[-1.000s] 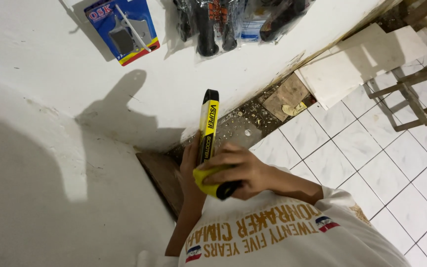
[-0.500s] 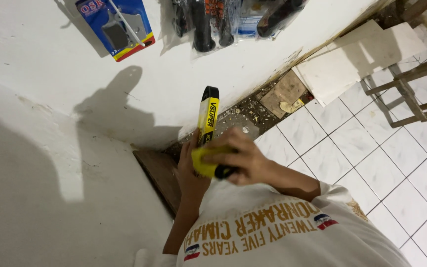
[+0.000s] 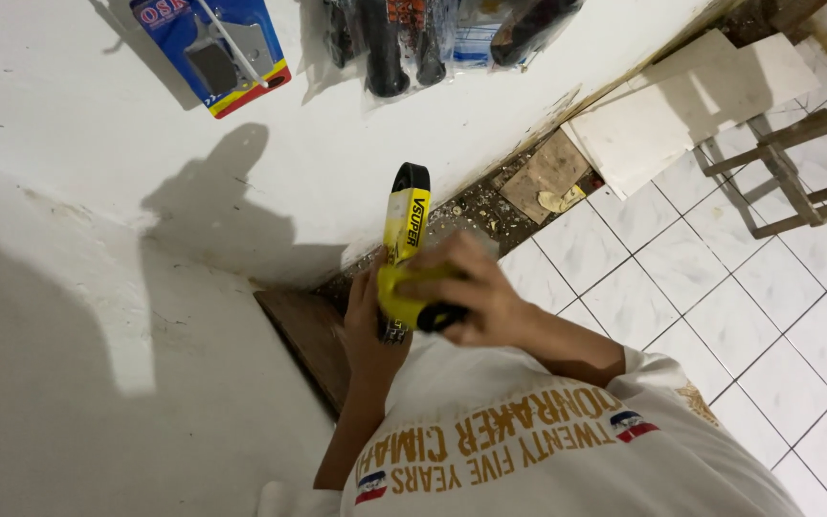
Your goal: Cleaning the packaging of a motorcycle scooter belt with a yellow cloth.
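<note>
I see a yellow-and-black tool (image 3: 407,251) upright before the white wall (image 3: 69,144), my right hand (image 3: 476,295) with fingers curled tight around its yellow body, my left hand (image 3: 368,330) gripping beneath, blue blister pack (image 3: 212,50) on the wall above, wooden stool (image 3: 796,163) well right.

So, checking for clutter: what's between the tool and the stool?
Head view: rubble, a brown board and white slabs lie between tool and stool.

White plastered walls (image 3: 98,402) meeting in a corner, crossed by hard shadows. Glossy white square floor tiles (image 3: 720,287). Loose pale tile slabs (image 3: 662,124) leaning by rubble. Bare wooden stool frame (image 3: 796,163) on the right.
</note>
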